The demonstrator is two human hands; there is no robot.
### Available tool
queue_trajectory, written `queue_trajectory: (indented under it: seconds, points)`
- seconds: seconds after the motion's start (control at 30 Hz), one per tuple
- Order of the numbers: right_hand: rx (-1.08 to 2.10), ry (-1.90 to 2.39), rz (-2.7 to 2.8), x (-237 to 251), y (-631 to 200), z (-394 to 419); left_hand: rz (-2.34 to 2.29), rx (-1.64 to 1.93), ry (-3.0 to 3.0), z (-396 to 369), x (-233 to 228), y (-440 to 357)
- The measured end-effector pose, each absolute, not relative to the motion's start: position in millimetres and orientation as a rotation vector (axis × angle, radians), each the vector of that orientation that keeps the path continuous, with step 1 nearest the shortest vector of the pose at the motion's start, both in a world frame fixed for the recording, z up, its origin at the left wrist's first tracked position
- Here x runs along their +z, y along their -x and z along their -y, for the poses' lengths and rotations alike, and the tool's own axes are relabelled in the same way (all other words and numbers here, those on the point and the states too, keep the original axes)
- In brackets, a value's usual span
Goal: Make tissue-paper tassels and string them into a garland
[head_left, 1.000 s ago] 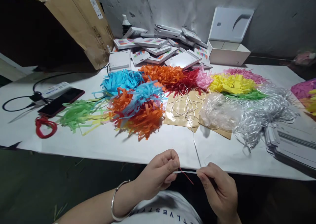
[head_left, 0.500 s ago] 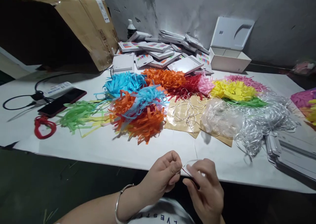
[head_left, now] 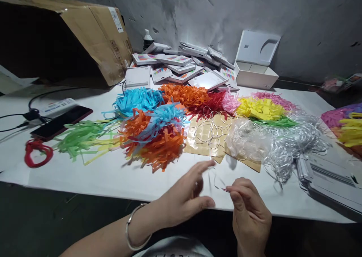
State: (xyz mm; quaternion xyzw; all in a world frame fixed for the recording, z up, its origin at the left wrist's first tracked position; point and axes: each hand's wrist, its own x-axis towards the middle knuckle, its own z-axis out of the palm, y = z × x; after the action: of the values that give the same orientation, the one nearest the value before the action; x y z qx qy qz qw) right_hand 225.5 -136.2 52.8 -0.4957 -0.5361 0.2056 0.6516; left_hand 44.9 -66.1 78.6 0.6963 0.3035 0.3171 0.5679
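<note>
My right hand (head_left: pixel 251 215) is closed in a pinch on the end of a thin silvery ribbon (head_left: pixel 219 188); a small dark red bit shows at its fingertips. From there the ribbon curls up past the fingers of my left hand (head_left: pixel 183 196), which is open with thumb and fingers apart, over the table's front edge. Beyond the hands, loose loops of ribbon (head_left: pixel 210 134) lie on a tan sheet of round stickers (head_left: pixel 195 145). A tissue tassel pile (head_left: pixel 158 143) in orange and blue is left of that sheet.
Clear plastic (head_left: pixel 246 138) and a tangle of silvery ribbon (head_left: pixel 294 143) lie at the right, near stacked flat boxes (head_left: pixel 333 181). At the left are a phone (head_left: pixel 62 121) and red cord (head_left: pixel 38 155). White boxes (head_left: pixel 175 66), a carton (head_left: pixel 113 42) and an open box (head_left: pixel 254 74) stand behind.
My left hand has let go of its pinch and opened, reaching forward. My right hand has drawn back to the right, pinching the ribbon end. The view has shifted slightly.
</note>
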Motion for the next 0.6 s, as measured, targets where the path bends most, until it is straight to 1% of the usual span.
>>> queue_trajectory:
  seconds: [0.1,0.27,0.33,0.43,0.53,0.6]
  points:
    - [0.492,1.139,1.306,57.5,-226.6,138.8,-0.545,0.686,-1.664,69.5,80.9,-64.1]
    - [0.311,1.214,1.152,49.3,-233.4,143.7,-0.568,0.674,-1.884,61.6,78.5,-69.1]
    - [0.293,1.214,1.101,44.8,-234.0,143.2,-0.564,0.673,-1.986,59.2,77.9,-66.4]
    - [0.319,1.187,1.018,45.9,-236.5,139.0,-0.591,0.683,-2.130,54.1,76.2,-61.4]
    - [0.362,1.047,0.847,56.1,-242.8,134.2,-0.614,0.693,-2.227,43.7,71.4,-53.5]
    - [0.486,0.921,0.763,63.6,-247.7,132.9,-0.622,0.712,-2.257,34.3,66.4,-46.4]
